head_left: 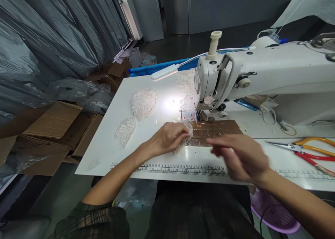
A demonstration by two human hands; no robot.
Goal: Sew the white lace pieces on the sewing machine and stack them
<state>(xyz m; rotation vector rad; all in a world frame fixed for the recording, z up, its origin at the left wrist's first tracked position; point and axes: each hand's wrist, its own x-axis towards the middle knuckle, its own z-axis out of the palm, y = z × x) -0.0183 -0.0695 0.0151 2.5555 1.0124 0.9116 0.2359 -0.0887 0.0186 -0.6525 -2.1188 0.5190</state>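
My left hand (171,138) is closed on a small piece of white lace (188,129), just in front of the sewing machine's needle area. Part of the lace hangs below the fingers, and the rest is hidden in the grip. To the right, my right hand (238,157) is somewhat blurred, its fingers curled together over the table's front part. Whatever it pinches, if anything, is too small to make out. Between and behind the hands lies a brown taped patch (220,130) on the table. The white sewing machine (261,71) stands beyond, its presser foot (200,116) above the needle plate.
Cream lace pieces (143,103) lie at left, with more lace (186,81) behind the machine head. Orange-and-red-handled scissors (300,148) rest at right. A printed ruler (183,169) runs along the front edge. Cardboard boxes (57,123) and a purple basket (277,214) sit below table level.
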